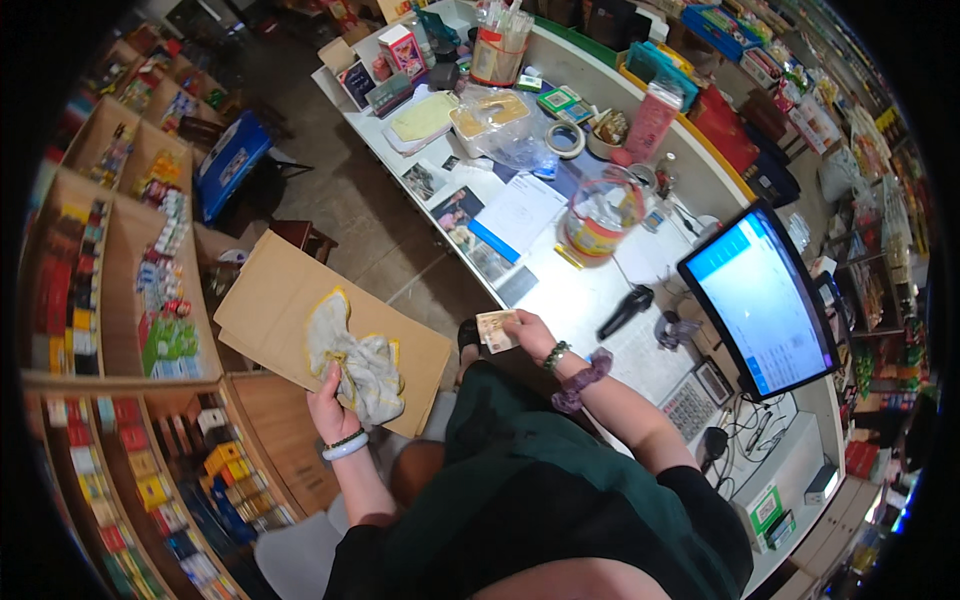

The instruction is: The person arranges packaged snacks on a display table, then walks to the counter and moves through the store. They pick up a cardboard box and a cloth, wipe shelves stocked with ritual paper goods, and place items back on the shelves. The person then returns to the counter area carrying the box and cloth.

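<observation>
My left hand point(331, 409) grips a flattened cardboard sheet point(262, 292) together with a pair of whitish work gloves point(367, 375) with yellow edging, which lie crumpled on the cardboard. Between the thumb and fingers of my right hand point(534, 337) is a banknote point(495, 332), held near the counter's front edge. A bead bracelet and a purple scrunchie point(583, 382) are on my right wrist and forearm; a pale bangle is on my left wrist. To the right of the banknote, a black handheld object point(626, 311) lies on the white counter point(559, 300).
The counter bears a plastic tub point(604, 214), papers point(525, 210), a tape roll point(565, 140), a monitor point(761, 300) and a calculator point(712, 381). Stocked wooden shelves point(112, 285) stand at left. A grey chair point(300, 551) is behind my left arm, with a small wooden stool point(304, 236) beyond the cardboard.
</observation>
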The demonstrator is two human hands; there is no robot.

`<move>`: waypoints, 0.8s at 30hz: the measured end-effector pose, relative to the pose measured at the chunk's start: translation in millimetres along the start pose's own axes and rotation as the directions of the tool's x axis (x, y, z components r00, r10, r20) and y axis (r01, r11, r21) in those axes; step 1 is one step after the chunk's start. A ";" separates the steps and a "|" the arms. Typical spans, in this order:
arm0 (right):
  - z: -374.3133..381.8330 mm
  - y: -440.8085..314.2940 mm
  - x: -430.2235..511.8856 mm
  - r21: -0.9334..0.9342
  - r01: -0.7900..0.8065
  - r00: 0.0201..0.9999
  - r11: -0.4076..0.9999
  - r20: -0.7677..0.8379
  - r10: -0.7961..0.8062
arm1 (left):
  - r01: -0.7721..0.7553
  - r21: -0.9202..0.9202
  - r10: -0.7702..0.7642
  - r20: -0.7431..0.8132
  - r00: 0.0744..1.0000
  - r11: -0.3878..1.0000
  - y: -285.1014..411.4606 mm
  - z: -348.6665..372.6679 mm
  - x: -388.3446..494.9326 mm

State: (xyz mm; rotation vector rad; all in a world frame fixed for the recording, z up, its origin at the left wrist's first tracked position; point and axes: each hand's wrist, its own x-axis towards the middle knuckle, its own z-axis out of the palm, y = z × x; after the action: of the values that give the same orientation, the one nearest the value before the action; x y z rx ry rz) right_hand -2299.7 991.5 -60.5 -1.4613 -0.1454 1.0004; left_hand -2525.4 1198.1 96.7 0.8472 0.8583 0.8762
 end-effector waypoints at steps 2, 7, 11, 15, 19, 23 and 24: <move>37.9 0.7 56.6 -0.167 0.002 0.999 0.986 0.035 0.004 | 0.009 0.042 -0.008 -0.032 0.999 0.999 6.7 -4.9 56.3; 117.6 13.4 185.3 -0.712 0.154 0.958 0.685 -0.062 -0.280 | 0.233 -0.079 -0.233 0.000 0.972 0.969 49.1 -38.6 142.2; 137.3 19.1 238.1 -0.734 -0.059 0.928 0.677 -0.290 -0.233 | 0.296 0.064 -0.286 -0.127 0.950 0.953 89.3 -42.6 174.6; 125.5 21.1 262.9 -0.755 -0.189 0.964 0.627 -0.263 -0.027 | 0.297 0.002 -0.297 -0.013 0.955 0.955 101.9 -27.9 201.6; 122.9 28.2 277.3 -0.818 -0.174 0.979 0.549 -0.206 0.004 | 0.280 0.131 -0.269 -0.095 0.958 0.951 106.5 -22.2 228.1; 128.7 34.3 284.0 -0.900 -0.144 0.982 0.412 -0.078 0.174 | 0.284 0.198 -0.289 -0.006 0.957 0.938 119.8 -20.0 247.3; 130.5 36.8 281.3 -0.950 -0.018 0.983 0.311 0.040 0.180 | 0.241 0.249 -0.230 -0.071 0.970 0.938 118.9 -16.9 260.2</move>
State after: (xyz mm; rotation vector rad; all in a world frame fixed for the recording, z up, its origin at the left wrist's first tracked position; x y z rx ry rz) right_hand -2228.6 1259.9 -203.4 -2.5248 -0.9163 1.1748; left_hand -2476.1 1478.9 125.0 0.9294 1.1014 0.5801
